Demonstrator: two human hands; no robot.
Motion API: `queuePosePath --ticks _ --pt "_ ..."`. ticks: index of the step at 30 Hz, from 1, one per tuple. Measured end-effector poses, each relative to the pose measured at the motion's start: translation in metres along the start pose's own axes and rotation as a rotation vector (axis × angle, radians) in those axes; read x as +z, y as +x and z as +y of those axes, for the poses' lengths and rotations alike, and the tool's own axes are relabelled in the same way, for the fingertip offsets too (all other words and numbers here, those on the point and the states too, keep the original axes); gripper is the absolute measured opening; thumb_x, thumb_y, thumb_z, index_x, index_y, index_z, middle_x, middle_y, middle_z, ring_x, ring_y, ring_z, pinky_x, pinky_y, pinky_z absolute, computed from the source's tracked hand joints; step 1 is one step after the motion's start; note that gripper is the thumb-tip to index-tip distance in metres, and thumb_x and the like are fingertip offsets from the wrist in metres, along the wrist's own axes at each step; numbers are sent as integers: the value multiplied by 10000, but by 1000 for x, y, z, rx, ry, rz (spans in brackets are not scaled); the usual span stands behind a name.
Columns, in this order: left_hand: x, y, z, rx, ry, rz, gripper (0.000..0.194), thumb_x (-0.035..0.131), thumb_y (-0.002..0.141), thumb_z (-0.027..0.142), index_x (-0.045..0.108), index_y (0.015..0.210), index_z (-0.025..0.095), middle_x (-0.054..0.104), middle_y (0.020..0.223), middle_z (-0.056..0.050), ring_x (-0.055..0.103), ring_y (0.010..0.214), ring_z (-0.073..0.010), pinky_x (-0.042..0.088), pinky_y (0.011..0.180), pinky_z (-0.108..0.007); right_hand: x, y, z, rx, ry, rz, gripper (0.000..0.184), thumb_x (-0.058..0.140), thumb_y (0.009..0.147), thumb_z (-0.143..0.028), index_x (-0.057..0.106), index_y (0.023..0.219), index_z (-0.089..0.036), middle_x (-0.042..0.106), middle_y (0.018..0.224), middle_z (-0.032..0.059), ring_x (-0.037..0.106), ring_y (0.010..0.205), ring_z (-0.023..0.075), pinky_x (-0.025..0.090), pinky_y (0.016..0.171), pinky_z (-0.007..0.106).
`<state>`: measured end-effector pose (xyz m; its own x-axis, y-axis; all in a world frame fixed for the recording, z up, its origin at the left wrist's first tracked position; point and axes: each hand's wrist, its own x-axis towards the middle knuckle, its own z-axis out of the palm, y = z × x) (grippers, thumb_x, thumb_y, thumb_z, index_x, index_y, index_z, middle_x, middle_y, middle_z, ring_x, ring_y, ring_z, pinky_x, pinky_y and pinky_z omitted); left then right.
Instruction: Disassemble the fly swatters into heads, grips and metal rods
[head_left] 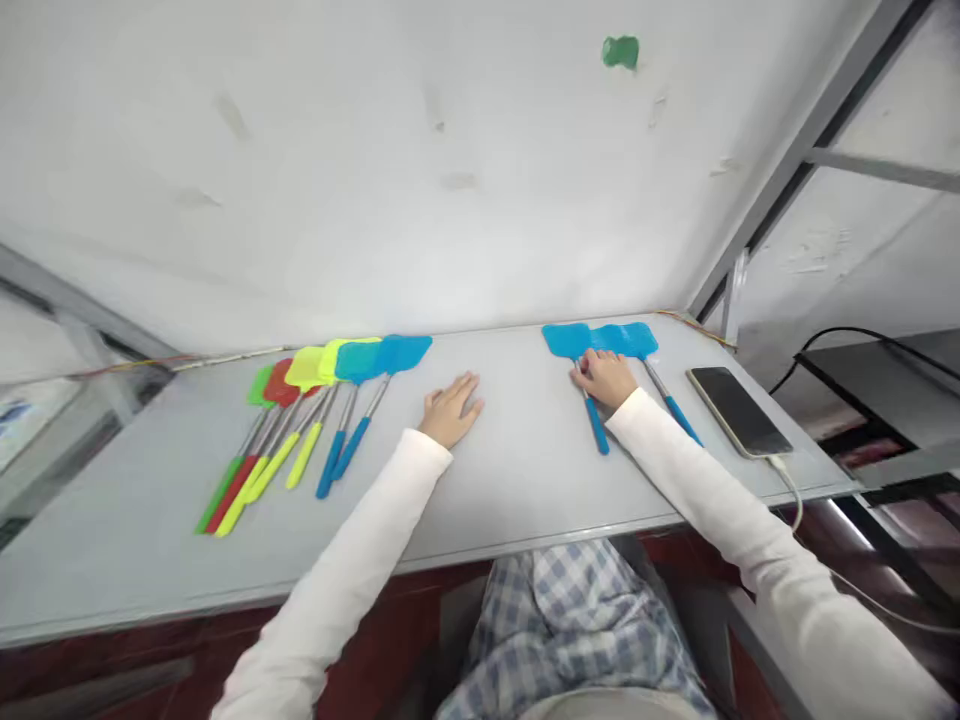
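My left hand (450,410) lies on the table with its fingers spread, holding nothing. To its left is a fanned row of fly swatters: two blue ones nearest, the outer blue fly swatter (406,352) among them, then yellow fly swatters (306,368), a red fly swatter (279,385) and a green fly swatter (259,386) farthest left. My right hand (609,378) is closed at the metal shaft of a blue fly swatter (568,341), just below its head. Beside it, partly under my hand and sleeve, lies another blue fly swatter (640,340).
A phone (739,408) with a white charging cable (787,480) rests on the right of the grey table (510,470). Behind the table rises a white wall (450,200), with metal frame bars at both sides. Thin wires run along the back edge.
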<state>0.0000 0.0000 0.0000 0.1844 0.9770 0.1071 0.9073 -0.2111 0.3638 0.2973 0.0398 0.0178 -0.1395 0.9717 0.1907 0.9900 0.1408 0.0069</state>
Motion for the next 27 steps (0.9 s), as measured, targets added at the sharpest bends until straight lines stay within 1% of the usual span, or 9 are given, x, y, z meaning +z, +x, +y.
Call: queuePosePath --ticks 5,9,11,14,17,20,22,24,27 --pt "-16 -29 -10 37 -176 13 439 439 887 358 584 1284 242 546 1407 -48 492 1315 -197 333 1121 -409 1 -4 18 -9 31 11 273 477 921 -396 582 976 -150 655 1018 128 557 970 261 287 745 317" --pt "-40 -54 -33 -41 -343 39 394 412 898 433 675 1093 213 721 1120 -52 663 1043 -197 495 942 -335 1 -7 28 -6 11 24 264 483 920 -386 583 968 -147 642 1006 137 542 947 261 293 751 324" --pt "-52 -59 -46 -130 -231 122 391 402 902 404 660 1113 199 725 1056 -71 674 951 -210 508 891 -350 0 -8 32 -5 -8 19 262 482 921 -386 585 970 -150 634 1009 137 536 955 264 295 769 334" --pt "-64 -53 -61 -273 138 286 426 450 870 305 598 1232 139 637 1207 -165 591 1113 -302 439 967 -448 -6 -10 38 -19 -44 -6 267 477 926 -378 593 985 -146 625 1033 141 533 983 273 302 795 350" --pt "-64 -38 -68 -400 347 258 494 469 856 277 539 1303 79 583 1231 -234 525 1172 -389 407 959 -512 -19 -18 38 -62 -111 -14 281 504 917 -378 616 989 -131 617 1063 167 530 1024 299 322 817 376" --pt "-56 -23 -67 -432 373 187 440 438 873 239 584 1249 65 577 1194 -247 530 1147 -388 413 944 -488 -34 -33 22 -164 -58 29 296 487 927 -378 632 1010 -134 622 1044 170 556 994 293 368 823 388" --pt "-47 -18 -63 -381 353 167 399 431 879 205 617 1208 78 573 1172 -243 544 1128 -360 422 945 -461 -40 -42 0 -319 64 68 312 449 945 -370 632 1044 -138 629 1047 158 579 974 271 406 850 384" --pt "-37 -17 -54 -266 308 160 377 412 895 182 626 1196 111 578 1137 -213 576 1070 -315 440 933 -438 -39 -48 -28 -508 185 116 345 438 950 -364 609 1132 -126 620 1138 163 577 1047 260 426 918 379" --pt "-22 -18 -31 -33 216 202 369 349 943 196 620 1190 156 567 1103 -155 604 965 -238 470 888 -384 -31 -42 -67 -626 220 244 426 447 938 -276 502 1317 -90 496 1389 191 460 1284 284 392 1030 411"
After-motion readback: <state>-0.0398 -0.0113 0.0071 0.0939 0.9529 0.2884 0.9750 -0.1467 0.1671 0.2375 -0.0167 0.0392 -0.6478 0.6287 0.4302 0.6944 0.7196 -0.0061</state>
